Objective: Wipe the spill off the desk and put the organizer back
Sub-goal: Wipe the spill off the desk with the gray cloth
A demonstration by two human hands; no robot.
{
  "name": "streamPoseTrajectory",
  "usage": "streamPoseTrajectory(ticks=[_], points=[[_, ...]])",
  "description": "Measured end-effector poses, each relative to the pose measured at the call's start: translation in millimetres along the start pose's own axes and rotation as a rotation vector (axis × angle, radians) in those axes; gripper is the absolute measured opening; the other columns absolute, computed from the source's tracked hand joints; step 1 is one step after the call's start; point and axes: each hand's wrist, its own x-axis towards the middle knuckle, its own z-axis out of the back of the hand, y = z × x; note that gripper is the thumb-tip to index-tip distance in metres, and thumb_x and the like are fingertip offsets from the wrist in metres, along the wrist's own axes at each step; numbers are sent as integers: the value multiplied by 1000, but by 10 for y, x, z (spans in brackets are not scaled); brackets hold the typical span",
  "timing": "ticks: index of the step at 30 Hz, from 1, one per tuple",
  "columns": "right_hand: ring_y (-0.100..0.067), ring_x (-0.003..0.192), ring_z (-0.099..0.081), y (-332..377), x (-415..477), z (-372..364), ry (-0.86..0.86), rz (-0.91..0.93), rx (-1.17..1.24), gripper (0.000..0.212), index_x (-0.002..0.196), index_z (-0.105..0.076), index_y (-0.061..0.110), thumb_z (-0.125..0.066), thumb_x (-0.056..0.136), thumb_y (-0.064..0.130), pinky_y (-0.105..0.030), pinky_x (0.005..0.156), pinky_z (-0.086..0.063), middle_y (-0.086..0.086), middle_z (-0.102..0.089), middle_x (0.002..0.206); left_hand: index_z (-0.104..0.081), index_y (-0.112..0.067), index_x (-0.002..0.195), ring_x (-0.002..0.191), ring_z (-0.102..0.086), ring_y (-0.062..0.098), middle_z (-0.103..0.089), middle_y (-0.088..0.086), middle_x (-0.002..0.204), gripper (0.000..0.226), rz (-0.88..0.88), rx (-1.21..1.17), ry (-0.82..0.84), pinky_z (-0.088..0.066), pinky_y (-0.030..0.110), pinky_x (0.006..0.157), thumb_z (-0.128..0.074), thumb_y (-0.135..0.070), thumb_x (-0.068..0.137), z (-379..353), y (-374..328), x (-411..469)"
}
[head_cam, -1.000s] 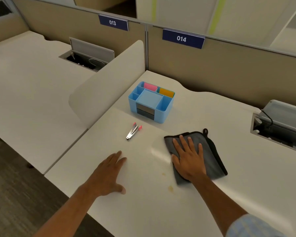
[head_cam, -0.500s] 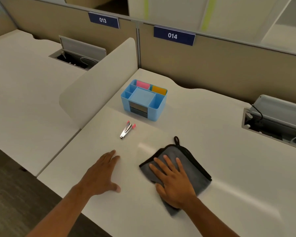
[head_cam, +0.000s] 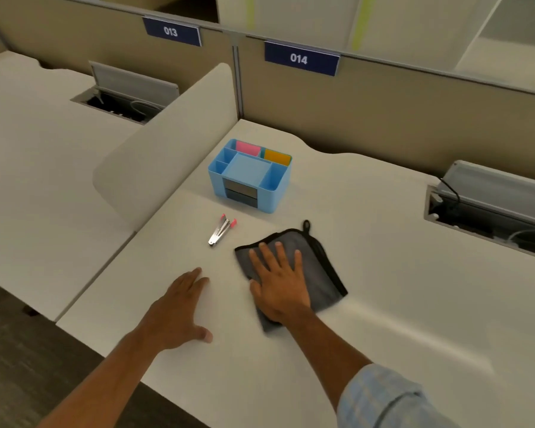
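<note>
The right hand [head_cam: 280, 284], fingers spread flat and pressing the grey microfibre cloth [head_cam: 317, 267], has swept it back up the bench [head_cam: 383, 304] from a lower spot half a second ago. The yellowish spots seen a second ago no longer show, so the spill looks nearly wiped. The left hand [head_cam: 176, 310] stays flat, holding nothing. The blue organizer [head_cam: 250, 176] stands behind a staple remover [head_cam: 220, 230], untouched. Partition labels read "013" and "014".

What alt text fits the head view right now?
A person's right hand presses flat on a grey cloth on a white desk, while the left hand rests palm-down beside it. Behind them lie a small stapler and a blue desk organizer, below a partition label reading 014.
</note>
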Motion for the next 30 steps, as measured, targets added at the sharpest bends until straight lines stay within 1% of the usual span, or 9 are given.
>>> streamPoseTrajectory(ticks=[4,7,11,14,18,21,24,26,30], points=[[-28,159,1,117,-528,-205,-20,157,56,69,161,-16,37,-35,96,53,-62,123,6,5,-13,172,-6,-26,163,159,2,16,11,-11,172,130,1,-18,4,-38,42,119,-82,-67,66,2,10,6],[-24,159,-2,-67,-996,-329,-34,173,51,72,160,-17,41,-42,93,52,-59,123,5,8,-13,171,-6,-27,163,159,4,15,12,-11,172,130,2,-20,2,-37,42,119,-81,-68,66,-20,11,-1],[-21,159,-2,-614,-1331,-314,-85,27,20,74,161,-15,43,-43,93,52,-58,124,0,11,-12,171,-8,-29,163,159,2,13,11,-14,171,133,16,-15,1,-42,44,116,-81,-72,60,-28,11,16],[-23,159,-2,-968,-1216,-189,-92,-145,-11,70,161,-15,40,-37,95,53,-61,124,-6,8,-12,172,-9,-29,163,159,0,14,9,-13,171,134,14,-11,5,-44,44,114,-81,-73,59,-10,-4,11],[-30,159,0,-912,-837,-76,-81,-261,14,69,162,-13,36,-25,98,57,-63,124,0,2,-12,172,-11,-27,162,159,-3,15,6,-12,172,133,20,-10,-3,-45,44,114,-82,-72,59,10,-40,-6],[-32,158,0,-659,-756,-79,-59,-180,29,68,162,-14,34,-25,99,58,-65,122,0,1,-14,172,-11,-27,162,159,-3,15,6,-11,172,132,25,-9,5,-44,44,114,-83,-70,60,30,-61,-15],[-30,159,-2,-473,-980,-188,-65,-7,42,68,161,-18,37,-34,98,57,-65,122,-3,5,-18,171,-12,-27,162,159,-2,16,6,-10,172,131,22,-13,10,-42,44,116,-84,-69,61,30,-63,-8],[-27,159,-2,-446,-1220,-288,-66,56,45,70,161,-15,41,-38,97,57,-63,123,0,7,-15,171,-13,-26,163,159,-3,16,5,-10,172,132,26,-18,8,-41,46,117,-85,-67,60,24,-55,-1],[-22,159,0,-695,-1675,-383,-65,-10,41,70,161,-12,44,-39,97,57,-59,123,3,12,-10,171,-18,-27,163,158,-5,13,0,-13,172,134,56,-46,-1,-41,49,116,-90,-65,56,2,-39,4]])
